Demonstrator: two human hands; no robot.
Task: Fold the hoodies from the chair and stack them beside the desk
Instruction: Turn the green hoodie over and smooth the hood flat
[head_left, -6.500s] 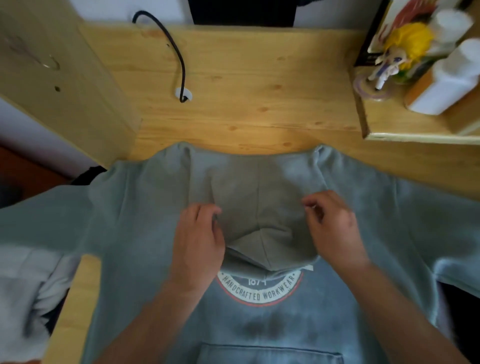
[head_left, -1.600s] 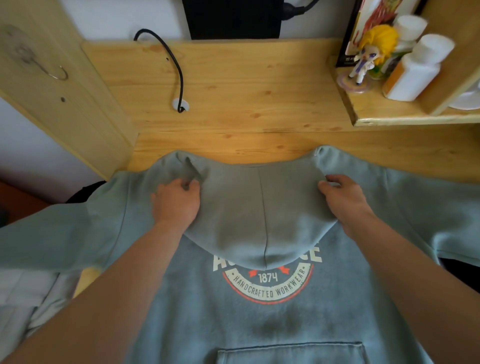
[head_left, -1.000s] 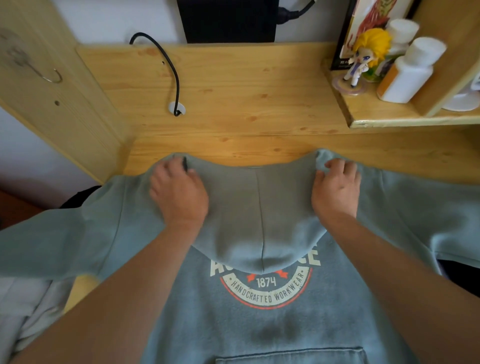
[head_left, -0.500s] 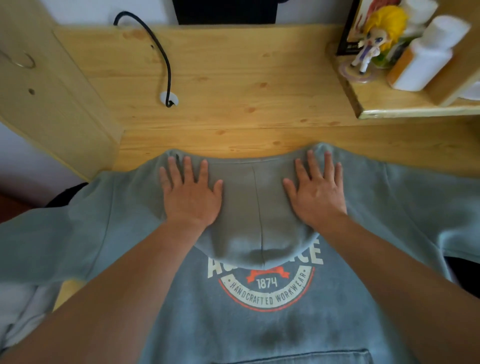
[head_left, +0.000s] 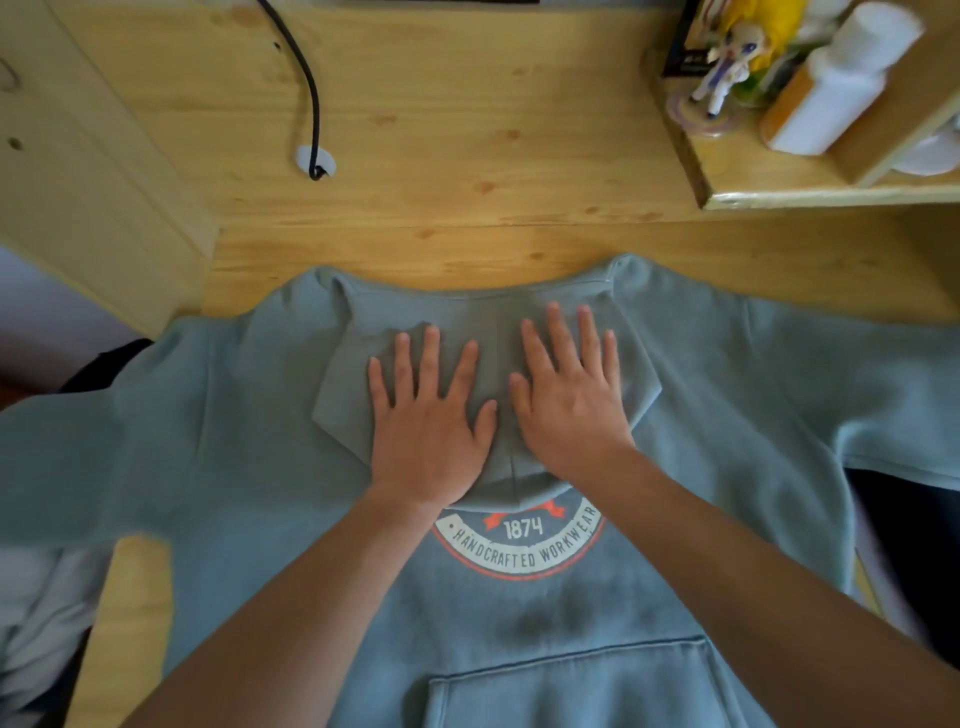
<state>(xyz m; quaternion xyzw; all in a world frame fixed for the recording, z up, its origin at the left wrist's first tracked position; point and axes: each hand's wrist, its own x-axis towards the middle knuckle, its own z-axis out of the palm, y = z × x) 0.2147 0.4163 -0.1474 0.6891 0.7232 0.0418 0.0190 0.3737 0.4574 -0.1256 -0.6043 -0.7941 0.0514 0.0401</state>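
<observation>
One grey-blue hoodie (head_left: 727, 395) lies front-up on a pale wooden desk (head_left: 467, 156), its hood (head_left: 358, 364) folded down over the chest. Both sleeves run out past the left and right edges of the desk. Printed emblem (head_left: 524, 540): a round badge in white and red, reading "1874" and "HANDCRAFTED WORKWEAR", its upper part covered by the hood. Kangaroo pocket (head_left: 571, 680) at the near edge of the view.

Left hand (head_left: 428, 431): flat on the hood, fingers straight and spread, palm down, pressing the cloth. Right hand (head_left: 569, 395): likewise flat and spread on the hood, just beside the left; the two thumbs lie near each other but apart. Neither hand curls round or pinches anything.

Other items: one black cable (head_left: 311, 93) entering a white grommet (head_left: 316, 158) in the desk top, beyond the hoodie. One raised wooden shelf (head_left: 779, 195) at the far right, bearing a small yellow-haired figurine (head_left: 727, 62) and a white bottle (head_left: 836, 83) with an orange label. One wooden side panel (head_left: 88, 156) at the left. One pale grey garment (head_left: 36, 623) at the lower left, beside the desk, blurred.
</observation>
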